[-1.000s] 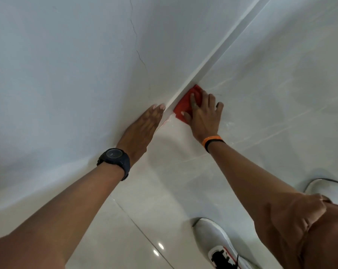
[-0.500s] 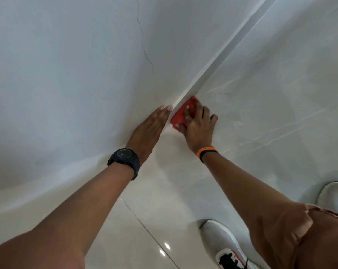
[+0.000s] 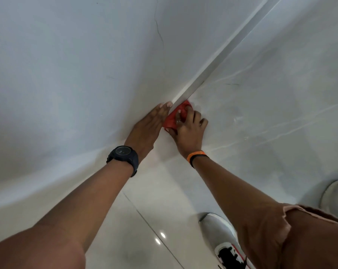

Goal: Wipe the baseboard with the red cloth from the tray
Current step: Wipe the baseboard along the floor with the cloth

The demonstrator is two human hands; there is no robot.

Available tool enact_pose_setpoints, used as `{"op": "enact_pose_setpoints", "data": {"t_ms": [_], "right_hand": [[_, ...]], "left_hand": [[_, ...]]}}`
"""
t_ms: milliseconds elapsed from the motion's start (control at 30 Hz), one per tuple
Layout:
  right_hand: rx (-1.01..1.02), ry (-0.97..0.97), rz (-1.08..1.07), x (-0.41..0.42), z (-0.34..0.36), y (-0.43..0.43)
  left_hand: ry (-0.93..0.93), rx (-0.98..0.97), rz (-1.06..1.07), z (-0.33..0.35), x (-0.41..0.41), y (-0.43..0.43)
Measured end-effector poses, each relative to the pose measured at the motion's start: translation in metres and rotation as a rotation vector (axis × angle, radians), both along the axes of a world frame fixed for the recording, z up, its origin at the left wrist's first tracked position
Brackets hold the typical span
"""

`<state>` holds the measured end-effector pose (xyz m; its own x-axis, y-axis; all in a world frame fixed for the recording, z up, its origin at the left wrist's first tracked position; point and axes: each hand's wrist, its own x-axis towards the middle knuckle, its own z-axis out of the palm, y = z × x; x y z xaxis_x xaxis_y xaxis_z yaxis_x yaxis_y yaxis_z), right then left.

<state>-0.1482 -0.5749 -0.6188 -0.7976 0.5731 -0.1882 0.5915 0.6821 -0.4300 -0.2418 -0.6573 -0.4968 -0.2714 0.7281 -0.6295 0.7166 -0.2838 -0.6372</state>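
Most of the red cloth (image 3: 175, 117) lies hidden under the right hand (image 3: 189, 131), only a bunched part showing between the fingers (image 3: 185, 113) and the left hand (image 3: 146, 131). The baseboard (image 3: 218, 61) disappears behind both hands (its nearer stretch cannot be seen) and is cut off by the top edge. One white shoe (image 3: 222, 241) runs off the bottom edge; the other shoe (image 3: 335, 199) is cropped at the right. The watch (image 3: 123, 155) face is too small to read.

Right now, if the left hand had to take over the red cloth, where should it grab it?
Likely the bunched red cloth's exposed near-left fold, pinched from the wall side: the right hand covers its floor side, and the flat left hand already lies beside that fold.
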Motion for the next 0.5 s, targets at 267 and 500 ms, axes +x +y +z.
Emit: {"op": "enact_pose_setpoints", "data": {"t_ms": [267, 500], "right_hand": [[0.087, -0.009, -0.165, -0.01, -0.003, 0.076], [0.033, -0.018, -0.249, -0.016, -0.004, -0.004]], "left_hand": [[0.012, 0.022, 0.025, -0.004, 0.0, -0.004], [0.01, 0.029, -0.014, -0.007, 0.0, -0.004]]}}
